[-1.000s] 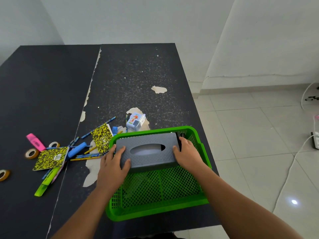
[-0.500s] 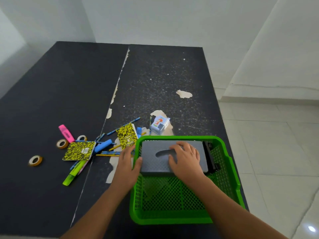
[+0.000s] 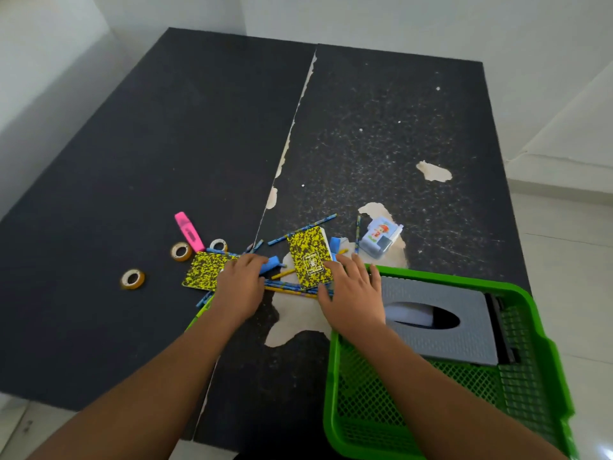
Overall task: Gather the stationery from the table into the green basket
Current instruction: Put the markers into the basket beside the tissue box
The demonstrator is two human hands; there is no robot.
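Both hands had left the grey box [image 3: 441, 330] in the green basket [image 3: 464, 281], left hand [image 3: 238, 288] flat on the left notebook [image 3: 205, 270], right hand [image 3: 353, 295] spread, ungripping, against the right notebook [image 3: 308, 255] beside the basket, chipped black table [image 3: 199, 144], white walls [image 3: 365, 14].

Black table [image 3: 166, 144] under scattered stationery [image 3: 308, 254], green basket [image 3: 331, 433]

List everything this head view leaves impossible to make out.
1. Green highlighter: mostly hidden under the left forearm.
2. Pencils: count unclear; the left hand, the right hand and the yellow notebook cover them.
3. Black object: largely hidden behind the grey tissue box.
4. Green basket: near corner cut off by the bottom edge.
5. Small blue box: print too small to read.
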